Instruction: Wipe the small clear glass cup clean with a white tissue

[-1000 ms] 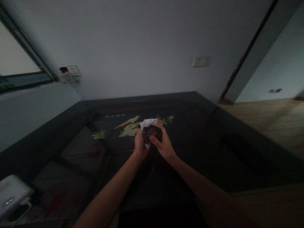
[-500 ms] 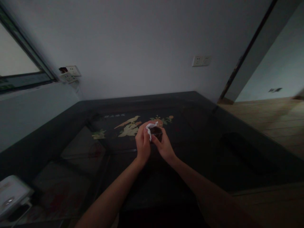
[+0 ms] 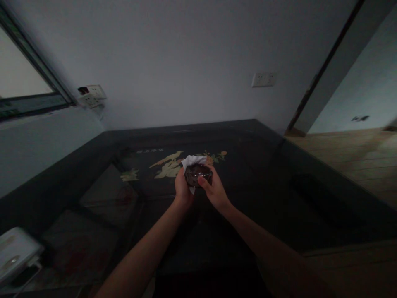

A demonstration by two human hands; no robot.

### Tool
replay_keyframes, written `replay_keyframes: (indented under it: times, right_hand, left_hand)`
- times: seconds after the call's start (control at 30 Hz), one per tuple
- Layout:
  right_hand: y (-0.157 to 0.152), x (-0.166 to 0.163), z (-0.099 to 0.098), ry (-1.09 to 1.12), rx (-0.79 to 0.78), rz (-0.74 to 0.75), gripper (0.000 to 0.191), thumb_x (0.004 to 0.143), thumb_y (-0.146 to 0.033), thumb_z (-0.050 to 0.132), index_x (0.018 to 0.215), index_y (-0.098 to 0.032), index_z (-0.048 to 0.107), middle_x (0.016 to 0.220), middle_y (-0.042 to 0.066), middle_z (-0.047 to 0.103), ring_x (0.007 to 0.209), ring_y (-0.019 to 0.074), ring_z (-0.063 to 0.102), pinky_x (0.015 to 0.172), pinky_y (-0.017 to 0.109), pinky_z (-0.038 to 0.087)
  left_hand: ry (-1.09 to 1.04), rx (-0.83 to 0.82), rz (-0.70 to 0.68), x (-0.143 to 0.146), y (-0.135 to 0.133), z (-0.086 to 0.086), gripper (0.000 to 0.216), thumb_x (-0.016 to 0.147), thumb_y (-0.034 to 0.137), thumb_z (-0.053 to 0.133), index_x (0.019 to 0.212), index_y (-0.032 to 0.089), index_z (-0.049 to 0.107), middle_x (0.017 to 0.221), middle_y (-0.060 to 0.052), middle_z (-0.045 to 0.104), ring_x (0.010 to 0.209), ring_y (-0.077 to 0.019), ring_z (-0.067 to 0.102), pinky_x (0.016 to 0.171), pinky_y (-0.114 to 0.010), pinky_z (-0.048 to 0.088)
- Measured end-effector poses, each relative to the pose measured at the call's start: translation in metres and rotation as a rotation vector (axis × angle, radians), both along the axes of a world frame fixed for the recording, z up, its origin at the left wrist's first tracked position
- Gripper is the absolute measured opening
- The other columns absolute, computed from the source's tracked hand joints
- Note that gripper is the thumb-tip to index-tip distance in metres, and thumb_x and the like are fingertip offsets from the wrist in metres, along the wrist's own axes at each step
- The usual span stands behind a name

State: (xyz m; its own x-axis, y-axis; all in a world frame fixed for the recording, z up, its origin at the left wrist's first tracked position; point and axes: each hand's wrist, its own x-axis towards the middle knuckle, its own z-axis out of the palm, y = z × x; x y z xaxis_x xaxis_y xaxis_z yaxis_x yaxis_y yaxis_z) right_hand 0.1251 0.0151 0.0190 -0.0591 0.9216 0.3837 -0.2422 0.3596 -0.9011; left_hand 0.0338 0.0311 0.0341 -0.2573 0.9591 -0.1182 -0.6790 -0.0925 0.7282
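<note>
- Apparently, the handling is midway: the dark round object (image 3: 192,179) sits between both hands, the white tissue (image 3: 194,159) pressed around its far and left sides; how much is done or left, I cannot tell.
- The left grip (image 3: 182,188) is curled around the tissue, cupping the object through it, its fingers mostly hidden.
- The right grip (image 3: 217,192) is closed on the object's right side, thumb laid across its near face.
- The object is squat, dark brown and shiny, perhaps glass or glazed; the tissue is soft, matte and creased.
- Beneath both grips, the tabletop (image 3: 242,198) is dark and glossy, with a flat bird-and-flower picture (image 3: 169,169) just beyond them.
</note>
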Motion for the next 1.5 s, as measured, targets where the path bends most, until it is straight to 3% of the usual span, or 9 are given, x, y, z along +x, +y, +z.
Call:
replay_keyframes:
  times: [0.17, 0.37, 0.47, 0.67, 0.83, 1.0, 1.3, 1.4, 1.5]
  right_hand:
    - [-0.001, -0.002, 0.001, 0.016, -0.008, -0.041, 0.05, 0.07, -0.055, 0.068, 0.105, -0.023, 0.052, 0.103, 0.007, 0.065, 0.096, 0.0218, 0.063, 0.088, 0.037, 0.051]
    - [0.005, 0.0, -0.007, 0.007, 0.003, -0.099, 0.043, 0.073, -0.052, 0.067, 0.102, -0.024, 0.051, 0.101, 0.005, 0.065, 0.097, 0.0207, 0.062, 0.09, 0.037, 0.049]
    - [0.004, 0.0, -0.007, -0.015, -0.003, -0.081, 0.045, 0.074, -0.051, 0.067, 0.105, -0.025, 0.049, 0.104, 0.005, 0.064, 0.099, 0.0209, 0.061, 0.092, 0.038, 0.048]
    - [-0.002, -0.001, 0.0, -0.025, -0.017, -0.028, 0.052, 0.069, -0.055, 0.069, 0.105, -0.024, 0.048, 0.103, 0.006, 0.065, 0.096, 0.0211, 0.063, 0.089, 0.037, 0.05]
    - [-0.001, 0.0, 0.001, -0.016, -0.01, -0.018, 0.057, 0.068, -0.06, 0.068, 0.106, -0.022, 0.05, 0.105, 0.009, 0.064, 0.097, 0.0223, 0.063, 0.088, 0.037, 0.051]
    - [0.0, 0.0, 0.002, 0.006, -0.027, -0.052, 0.055, 0.069, -0.063, 0.065, 0.102, -0.021, 0.052, 0.099, 0.008, 0.065, 0.092, 0.022, 0.063, 0.086, 0.037, 0.051]
    - [0.001, 0.0, 0.002, 0.009, 0.003, -0.112, 0.046, 0.073, -0.059, 0.064, 0.102, -0.025, 0.052, 0.105, 0.006, 0.065, 0.101, 0.0225, 0.061, 0.094, 0.039, 0.047]
    - [0.0, -0.001, 0.002, 0.006, 0.006, -0.092, 0.046, 0.073, -0.058, 0.064, 0.103, -0.025, 0.051, 0.105, 0.005, 0.065, 0.1, 0.0216, 0.062, 0.091, 0.038, 0.049]
    - [-0.001, -0.001, 0.003, -0.001, -0.009, -0.068, 0.047, 0.072, -0.057, 0.066, 0.103, -0.025, 0.051, 0.101, 0.005, 0.066, 0.095, 0.0212, 0.063, 0.087, 0.037, 0.051]
  left_hand:
    - [0.501, 0.341, 0.148, 0.001, -0.012, -0.002, 0.031, 0.087, 0.043, 0.049, 0.09, 0.018, 0.067, 0.088, -0.004, 0.069, 0.083, -0.0181, 0.063, 0.078, -0.03, 0.049]
    - [0.99, 0.696, 0.258, 0.003, -0.025, 0.005, 0.033, 0.094, 0.039, 0.039, 0.099, 0.022, 0.067, 0.105, -0.007, 0.067, 0.107, -0.0221, 0.056, 0.103, -0.04, 0.035]
    - [0.914, 0.617, 0.221, 0.002, -0.023, 0.005, 0.03, 0.092, 0.036, 0.042, 0.098, 0.021, 0.068, 0.104, -0.007, 0.067, 0.104, -0.0217, 0.058, 0.099, -0.037, 0.04]
    - [0.384, 0.26, 0.111, -0.001, -0.004, -0.001, 0.022, 0.079, 0.036, 0.057, 0.086, 0.018, 0.069, 0.085, -0.002, 0.069, 0.081, -0.0172, 0.064, 0.078, -0.027, 0.049]
    - [0.04, 0.03, -0.089, 0.0, 0.004, 0.0, 0.025, 0.073, 0.039, 0.061, 0.079, 0.015, 0.066, 0.073, -0.001, 0.067, 0.069, -0.0155, 0.064, 0.073, -0.027, 0.05]
    - [0.237, 0.132, 0.032, 0.001, -0.002, 0.0, 0.031, 0.078, 0.045, 0.058, 0.086, 0.016, 0.067, 0.08, -0.003, 0.068, 0.076, -0.0177, 0.064, 0.073, -0.028, 0.05]
    - [1.004, 0.688, 0.245, 0.0, -0.024, 0.007, 0.035, 0.094, 0.041, 0.039, 0.099, 0.021, 0.067, 0.105, -0.008, 0.066, 0.108, -0.0223, 0.056, 0.1, -0.037, 0.037]
    - [0.947, 0.639, 0.212, -0.001, -0.021, 0.005, 0.033, 0.093, 0.04, 0.042, 0.098, 0.021, 0.068, 0.104, -0.008, 0.067, 0.105, -0.0219, 0.058, 0.097, -0.036, 0.04]
    - [0.7, 0.466, 0.11, -0.002, -0.014, 0.002, 0.032, 0.088, 0.043, 0.049, 0.096, 0.018, 0.068, 0.096, -0.007, 0.069, 0.092, -0.0205, 0.062, 0.087, -0.032, 0.046]
